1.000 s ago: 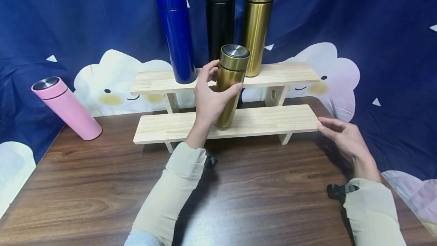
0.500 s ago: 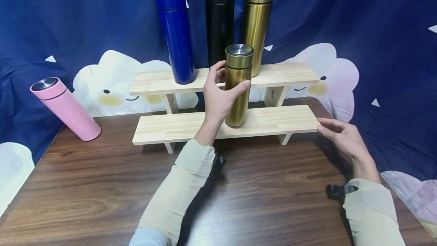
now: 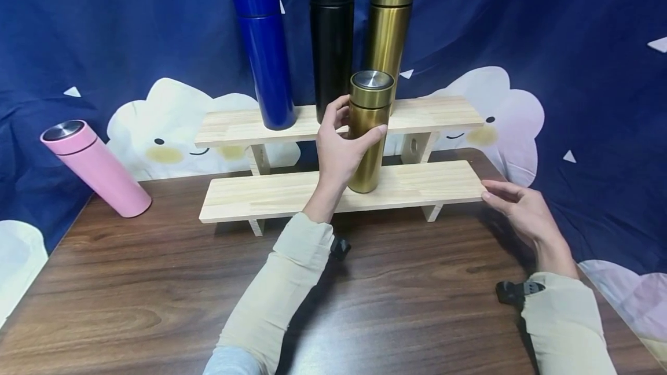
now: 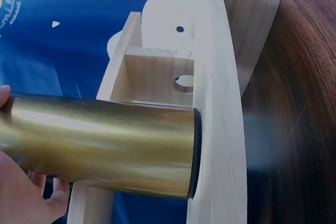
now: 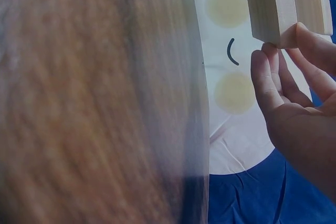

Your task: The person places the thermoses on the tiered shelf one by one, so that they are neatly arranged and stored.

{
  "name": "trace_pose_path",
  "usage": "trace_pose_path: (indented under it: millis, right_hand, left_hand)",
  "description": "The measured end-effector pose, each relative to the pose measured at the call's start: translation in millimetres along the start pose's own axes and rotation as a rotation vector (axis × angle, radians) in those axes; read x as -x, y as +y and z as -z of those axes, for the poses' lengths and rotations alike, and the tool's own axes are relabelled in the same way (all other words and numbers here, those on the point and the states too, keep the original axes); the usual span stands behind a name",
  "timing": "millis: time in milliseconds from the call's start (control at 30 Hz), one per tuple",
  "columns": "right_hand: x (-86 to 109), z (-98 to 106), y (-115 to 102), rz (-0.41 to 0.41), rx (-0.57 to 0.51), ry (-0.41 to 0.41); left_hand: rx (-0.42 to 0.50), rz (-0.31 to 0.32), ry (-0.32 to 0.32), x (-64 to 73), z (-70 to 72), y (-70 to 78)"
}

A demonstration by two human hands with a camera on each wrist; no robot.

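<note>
My left hand (image 3: 339, 146) grips a gold thermos bottle (image 3: 371, 114) with a steel-topped lid, thumb on one side and fingers round the other. The bottle stands near upright, its dark-rimmed base at the lower board of a two-tier wooden shelf (image 3: 260, 192). In the left wrist view, the base of the gold bottle (image 4: 115, 145) meets the board. At the right end of the lower board, my right hand (image 3: 526, 219) pinches the edge between thumb and fingers. The right wrist view shows the fingertips (image 5: 261, 61) at the board's end (image 5: 286, 30).
On the upper board stand a blue bottle (image 3: 266, 62), a black bottle (image 3: 332, 45) and a second gold bottle (image 3: 391, 33), partly hidden by the held one. A pink bottle (image 3: 99, 169) stands on the brown table (image 3: 156, 294) at left. Behind hangs a blue cloth (image 3: 130, 28).
My left hand has moved the gold bottle rightward along the lower board, so it overlaps the rear gold bottle more. The right hand keeps its place on the board's end.
</note>
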State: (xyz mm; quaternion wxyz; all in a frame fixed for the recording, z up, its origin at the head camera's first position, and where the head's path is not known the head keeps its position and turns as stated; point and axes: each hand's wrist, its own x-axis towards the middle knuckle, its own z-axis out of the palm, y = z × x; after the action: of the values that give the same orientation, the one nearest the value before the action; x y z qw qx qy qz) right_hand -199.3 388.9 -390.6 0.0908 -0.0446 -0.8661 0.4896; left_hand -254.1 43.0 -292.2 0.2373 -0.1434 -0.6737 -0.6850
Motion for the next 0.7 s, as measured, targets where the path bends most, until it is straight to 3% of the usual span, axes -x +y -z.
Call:
trace_pose_path:
  millis: [700]
  right_hand:
    - [1.9, 0.7, -1.6, 0.009, 0.009, -0.003]
  left_hand:
    - [-0.031, -0.005, -0.033, 0.7, 1.4, -4.1]
